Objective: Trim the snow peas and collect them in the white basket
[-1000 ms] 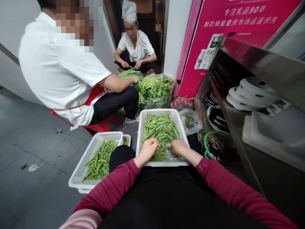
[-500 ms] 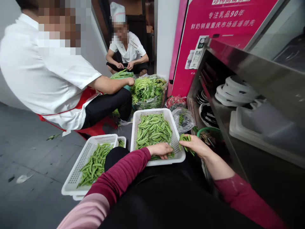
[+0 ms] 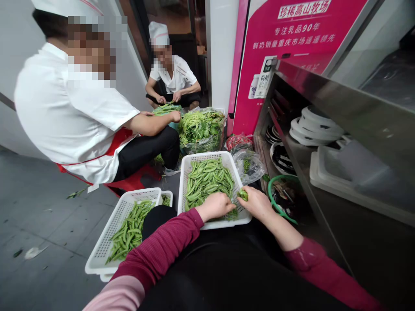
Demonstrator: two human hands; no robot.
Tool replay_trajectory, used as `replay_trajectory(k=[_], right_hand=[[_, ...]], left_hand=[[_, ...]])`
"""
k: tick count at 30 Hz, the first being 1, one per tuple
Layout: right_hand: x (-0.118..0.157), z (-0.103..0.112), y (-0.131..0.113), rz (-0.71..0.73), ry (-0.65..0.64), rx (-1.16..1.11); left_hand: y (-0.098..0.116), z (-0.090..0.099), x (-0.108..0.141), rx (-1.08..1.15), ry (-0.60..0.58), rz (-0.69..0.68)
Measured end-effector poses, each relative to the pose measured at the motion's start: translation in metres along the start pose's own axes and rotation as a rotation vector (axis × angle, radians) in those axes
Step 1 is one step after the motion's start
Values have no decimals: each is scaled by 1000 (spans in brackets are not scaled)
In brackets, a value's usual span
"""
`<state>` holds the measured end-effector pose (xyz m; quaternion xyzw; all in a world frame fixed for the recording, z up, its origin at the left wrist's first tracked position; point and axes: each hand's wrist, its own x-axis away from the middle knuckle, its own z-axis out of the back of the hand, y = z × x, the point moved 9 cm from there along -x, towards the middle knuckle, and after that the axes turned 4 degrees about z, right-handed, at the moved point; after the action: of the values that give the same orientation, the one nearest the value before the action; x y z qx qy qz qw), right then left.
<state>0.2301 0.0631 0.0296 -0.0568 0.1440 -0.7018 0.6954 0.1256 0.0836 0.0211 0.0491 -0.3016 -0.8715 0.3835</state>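
Note:
A white perforated basket (image 3: 182, 181) rests on my lap, filled with flat green pea pods (image 3: 209, 179). My left hand (image 3: 216, 204) is over the basket's near part, fingers pinched together; whatever sits between the fingertips is too small or hidden to name. Close beside it, at the basket's right rim, my right hand (image 3: 256, 202) is closed around a few pea pods (image 3: 242, 195), their ends showing at the thumb side. A second white basket (image 3: 97, 248), lower on my left, holds more pods (image 3: 131, 229).
Two co-workers in white shirts, one seated left (image 3: 71, 112), one squatting behind (image 3: 175, 75), handle green stalks. Bagged leafy greens (image 3: 202, 127) stand beyond my basket. On my right are a metal shelf (image 3: 304, 172) with stacked white dishes and a green-rimmed bin (image 3: 271, 198).
My right hand has moved left and in to the basket's rim, close to my left hand, with its pods gathered into the fist. The view has shifted slightly.

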Motion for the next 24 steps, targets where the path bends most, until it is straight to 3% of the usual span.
replay_trajectory(k=[3, 10, 16, 19, 24], right_hand=[[4, 2, -12, 65, 23, 92], [12, 5, -31, 140, 121, 112], [4, 16, -35, 213, 23, -415], [3, 16, -33, 133, 28, -608], [13, -3, -35, 20, 25, -869]], left_hand=[[2, 14, 3, 79, 94, 4], [-5, 19, 11, 211, 169, 51], [5, 33, 23, 201, 144, -62], [2, 37, 24, 345, 199, -9], [-18, -1, 22, 909, 102, 273]])
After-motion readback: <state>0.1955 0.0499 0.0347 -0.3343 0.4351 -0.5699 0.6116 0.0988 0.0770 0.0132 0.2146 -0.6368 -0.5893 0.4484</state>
